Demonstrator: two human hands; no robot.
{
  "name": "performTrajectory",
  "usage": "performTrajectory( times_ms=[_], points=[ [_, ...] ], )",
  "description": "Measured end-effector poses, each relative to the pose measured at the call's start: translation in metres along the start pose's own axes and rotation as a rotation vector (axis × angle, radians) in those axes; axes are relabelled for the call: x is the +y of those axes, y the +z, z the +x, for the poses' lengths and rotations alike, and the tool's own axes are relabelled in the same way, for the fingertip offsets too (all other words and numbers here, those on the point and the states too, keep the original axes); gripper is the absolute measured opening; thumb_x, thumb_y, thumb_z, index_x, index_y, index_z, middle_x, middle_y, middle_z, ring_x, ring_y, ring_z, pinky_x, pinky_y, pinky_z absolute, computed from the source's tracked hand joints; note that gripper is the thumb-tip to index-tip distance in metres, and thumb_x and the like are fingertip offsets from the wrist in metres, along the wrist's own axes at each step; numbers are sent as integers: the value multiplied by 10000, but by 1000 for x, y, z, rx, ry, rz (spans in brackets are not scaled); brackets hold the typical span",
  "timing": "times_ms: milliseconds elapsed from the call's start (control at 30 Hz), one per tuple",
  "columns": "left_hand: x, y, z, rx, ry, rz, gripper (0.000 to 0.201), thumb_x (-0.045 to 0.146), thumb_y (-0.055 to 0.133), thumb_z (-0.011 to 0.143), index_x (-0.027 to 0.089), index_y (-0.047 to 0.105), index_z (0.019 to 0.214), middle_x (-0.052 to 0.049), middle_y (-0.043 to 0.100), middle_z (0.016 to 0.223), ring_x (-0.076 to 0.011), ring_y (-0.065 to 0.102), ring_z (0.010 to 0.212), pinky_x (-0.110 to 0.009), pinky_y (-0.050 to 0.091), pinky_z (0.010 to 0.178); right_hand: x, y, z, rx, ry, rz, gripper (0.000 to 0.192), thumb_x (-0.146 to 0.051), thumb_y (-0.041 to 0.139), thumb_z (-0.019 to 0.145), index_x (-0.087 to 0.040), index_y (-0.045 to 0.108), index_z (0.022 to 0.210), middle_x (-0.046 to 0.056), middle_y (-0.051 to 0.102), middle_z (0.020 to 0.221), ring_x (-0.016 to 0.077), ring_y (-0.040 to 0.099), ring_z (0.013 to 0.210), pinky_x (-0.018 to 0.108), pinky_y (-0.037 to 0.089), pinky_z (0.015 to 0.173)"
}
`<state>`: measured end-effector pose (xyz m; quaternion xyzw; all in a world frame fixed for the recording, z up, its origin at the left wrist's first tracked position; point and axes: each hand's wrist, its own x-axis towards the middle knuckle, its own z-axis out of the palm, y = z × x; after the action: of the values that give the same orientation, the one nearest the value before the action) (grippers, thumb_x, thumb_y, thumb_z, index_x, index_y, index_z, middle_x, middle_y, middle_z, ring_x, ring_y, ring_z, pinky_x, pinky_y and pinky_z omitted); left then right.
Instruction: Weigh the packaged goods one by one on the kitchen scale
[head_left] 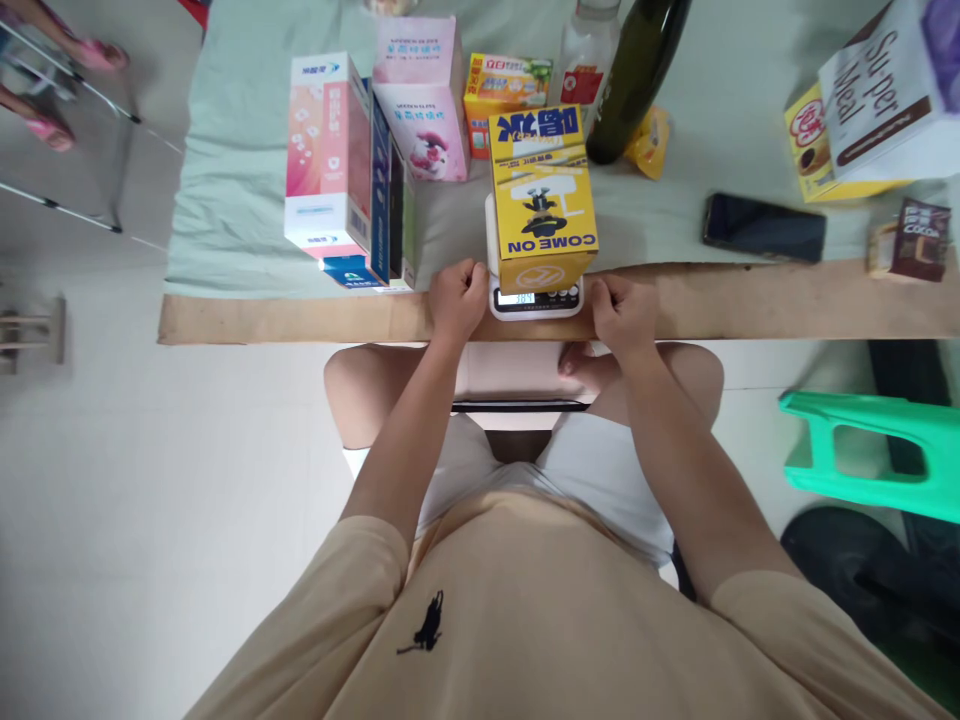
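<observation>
Head view: A yellow box [543, 200], marked "COME ON", stands upright on a small white scale [535, 298] at the near edge of the counter [300, 318]. The scale display is lit; its digits are too small to read with certainty.

The left hand [457, 298] rests on the counter edge just beside the scale's left side, fingers [471, 275] curled inward, holding nothing. The right hand [624, 312] rests on the edge just right of the scale, fingers curled into a loose fist, also holding nothing. Whether either hand touches the scale cannot be determined.

Left of the box stand a pink box [324, 155] and a second pink carton [420, 95]. Behind the box stands a dark bottle [637, 75]. A phone [763, 227] lies flat to the right. A green stool [874, 450] stands on the floor at right.
</observation>
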<state>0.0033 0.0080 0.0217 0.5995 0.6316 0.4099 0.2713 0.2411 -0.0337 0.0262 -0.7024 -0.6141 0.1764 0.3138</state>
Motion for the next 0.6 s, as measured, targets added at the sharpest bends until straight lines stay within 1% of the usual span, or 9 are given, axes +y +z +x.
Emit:
performTrajectory(
  times_ms=[133,200,433,600],
  points=[
    [3,-2,-1,-15,-15,22,455,307,523,930,190,290,557,19,348,552,-102,356,589,-298,241,638,-3,-1,-1,-16,34,-27,485,-367,536,931,-196,311,537,-19,287,495,105,269,534,314,155,626],
    [4,-2,-1,-19,-20,24,456,318,522,929,192,293,555,19,350,551,-104,359,591,-298,241,641,-4,-1,-1,-20,46,-27,483,-360,528,932,-196,304,537,-20,283,498,103,269,534,312,160,632],
    [-1,2,2,-21,-18,4,473,411,528,931,197,330,558,10,352,547,-116,362,599,-304,225,632,3,1,0,10,-4,5,540,-546,468,938,-204,304,553,-10,280,502,113,273,541,309,149,617],
    [-2,3,2,-16,-20,2,519,457,565,928,196,312,558,15,344,552,-110,363,599,-310,220,643,3,3,0,-5,13,-34,531,-525,474,945,-203,317,553,-5,291,514,113,276,544,313,160,629]
  ],
)
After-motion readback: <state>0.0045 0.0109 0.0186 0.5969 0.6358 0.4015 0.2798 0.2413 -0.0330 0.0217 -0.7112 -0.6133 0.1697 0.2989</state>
